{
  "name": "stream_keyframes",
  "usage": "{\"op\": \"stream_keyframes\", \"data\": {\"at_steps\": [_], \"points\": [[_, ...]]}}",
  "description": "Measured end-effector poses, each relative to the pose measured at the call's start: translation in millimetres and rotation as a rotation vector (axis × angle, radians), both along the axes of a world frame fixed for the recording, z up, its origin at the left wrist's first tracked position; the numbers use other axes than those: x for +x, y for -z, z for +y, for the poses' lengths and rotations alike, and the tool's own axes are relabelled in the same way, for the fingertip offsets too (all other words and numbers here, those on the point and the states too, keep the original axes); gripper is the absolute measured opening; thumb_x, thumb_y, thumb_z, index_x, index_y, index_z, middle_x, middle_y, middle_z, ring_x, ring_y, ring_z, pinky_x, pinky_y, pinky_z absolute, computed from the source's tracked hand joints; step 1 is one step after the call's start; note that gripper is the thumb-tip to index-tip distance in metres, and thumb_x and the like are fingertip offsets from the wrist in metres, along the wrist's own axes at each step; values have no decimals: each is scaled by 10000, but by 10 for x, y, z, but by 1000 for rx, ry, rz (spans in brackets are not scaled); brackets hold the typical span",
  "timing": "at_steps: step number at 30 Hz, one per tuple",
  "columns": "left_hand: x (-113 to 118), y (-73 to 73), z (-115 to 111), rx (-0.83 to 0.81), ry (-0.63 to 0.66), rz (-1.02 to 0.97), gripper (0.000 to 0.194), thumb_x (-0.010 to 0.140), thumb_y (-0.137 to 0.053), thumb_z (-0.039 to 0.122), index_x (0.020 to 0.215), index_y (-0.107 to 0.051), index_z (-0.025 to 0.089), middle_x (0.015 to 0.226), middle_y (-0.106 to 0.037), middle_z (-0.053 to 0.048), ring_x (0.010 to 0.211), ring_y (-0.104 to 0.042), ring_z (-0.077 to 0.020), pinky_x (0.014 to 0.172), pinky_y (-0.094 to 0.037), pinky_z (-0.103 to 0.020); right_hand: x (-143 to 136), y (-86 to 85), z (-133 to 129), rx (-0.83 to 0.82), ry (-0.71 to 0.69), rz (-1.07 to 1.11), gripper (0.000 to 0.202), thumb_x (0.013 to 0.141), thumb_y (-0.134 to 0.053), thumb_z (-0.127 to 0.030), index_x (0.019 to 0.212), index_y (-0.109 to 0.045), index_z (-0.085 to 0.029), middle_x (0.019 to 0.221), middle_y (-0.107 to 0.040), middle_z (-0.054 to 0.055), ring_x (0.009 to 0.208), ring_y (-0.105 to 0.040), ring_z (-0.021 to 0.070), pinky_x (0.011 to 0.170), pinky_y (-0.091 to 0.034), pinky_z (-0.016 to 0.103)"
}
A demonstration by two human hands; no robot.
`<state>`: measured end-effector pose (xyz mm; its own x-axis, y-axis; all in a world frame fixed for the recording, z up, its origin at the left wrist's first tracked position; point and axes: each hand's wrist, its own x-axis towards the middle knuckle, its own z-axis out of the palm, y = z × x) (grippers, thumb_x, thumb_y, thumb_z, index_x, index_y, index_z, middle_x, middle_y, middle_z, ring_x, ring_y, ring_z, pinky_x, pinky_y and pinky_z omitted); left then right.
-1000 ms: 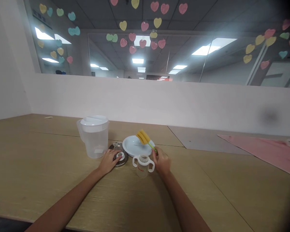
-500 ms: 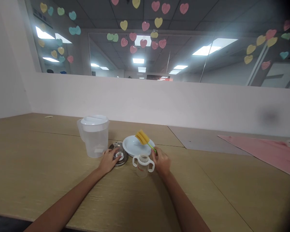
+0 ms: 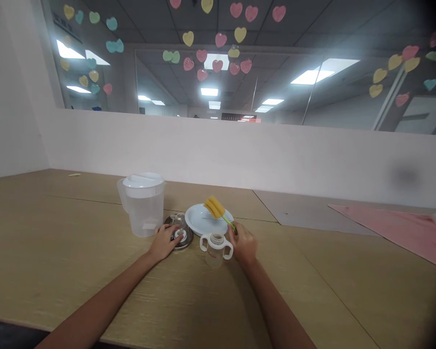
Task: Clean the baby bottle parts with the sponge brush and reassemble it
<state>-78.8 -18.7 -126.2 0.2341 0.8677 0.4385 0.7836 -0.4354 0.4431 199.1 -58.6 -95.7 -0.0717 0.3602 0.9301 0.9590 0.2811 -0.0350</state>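
My right hand [image 3: 244,243] is closed round the green handle of a sponge bottle brush [image 3: 215,207], its yellow head tilted up over a white plate [image 3: 194,220]. Just left of that hand, a clear baby bottle [image 3: 215,254] with two white handles stands upright and uncapped. My left hand [image 3: 164,241] rests at a round metal dish [image 3: 183,245], thumb and fingers around a white bottle collar [image 3: 180,234] lying in it. Behind the collar in the dish is a clear bottle cap [image 3: 179,220]. The fingertips are small in view.
A lidded translucent pitcher [image 3: 145,208] stands behind and left of my left hand. To the far right lies a pink cloth [image 3: 388,228] on the wooden table [image 3: 94,261]. A white wall [image 3: 203,150] with a window above it closes off the back.
The view has shifted very slightly. Both hands keep their places, and nothing has been taken up or let go.
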Motion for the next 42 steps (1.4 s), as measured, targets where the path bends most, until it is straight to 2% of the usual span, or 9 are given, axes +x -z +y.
{"op": "stream_keyframes", "data": {"at_steps": [5,14,20,25,35,42], "points": [[3,-19,-15,-6,23,-4,346,849,-445,443,1108,-593,268,1144,-632,-49,1145,-473,-285,982,-270,-468,0,-7,-7,-17,-19,4,242,901,-445,-299,866,-633,-150,710,-684,39,547,-568,93,549,-377,193],[0,-20,-17,-14,26,-10,285,849,-437,445,979,-574,232,1063,-640,-62,1109,-482,-276,971,-273,-469,-4,7,4,-8,-2,1,243,901,-439,-301,876,-631,-155,703,-674,31,553,-562,85,558,-373,190],[0,-5,-6,-24,24,-5,321,855,-430,445,1021,-579,215,1082,-635,-72,1114,-477,-273,977,-274,-462,-8,-1,-1,1,-14,-1,228,896,-454,-295,873,-630,-152,717,-678,29,555,-560,81,554,-368,185],[-4,-11,-14,-5,43,3,353,863,-425,421,1148,-568,271,1149,-616,-48,1121,-473,-268,983,-266,-467,-11,-9,-6,5,-13,-8,224,895,-455,-290,864,-631,-154,702,-675,27,543,-553,84,554,-366,192],[7,-29,-28,-5,31,-18,271,855,-439,401,1016,-570,227,1058,-634,-58,1083,-496,-269,950,-293,-466,-12,8,11,13,-24,-6,223,894,-453,-287,858,-630,-155,701,-667,28,558,-563,84,551,-372,189],[9,-1,-15,17,30,-27,283,854,-444,410,1021,-572,220,1044,-638,-62,1063,-510,-267,932,-319,-461,-18,2,7,10,-28,-9,215,888,-466,-289,853,-634,-159,679,-661,19,534,-551,79,543,-369,191]]}}
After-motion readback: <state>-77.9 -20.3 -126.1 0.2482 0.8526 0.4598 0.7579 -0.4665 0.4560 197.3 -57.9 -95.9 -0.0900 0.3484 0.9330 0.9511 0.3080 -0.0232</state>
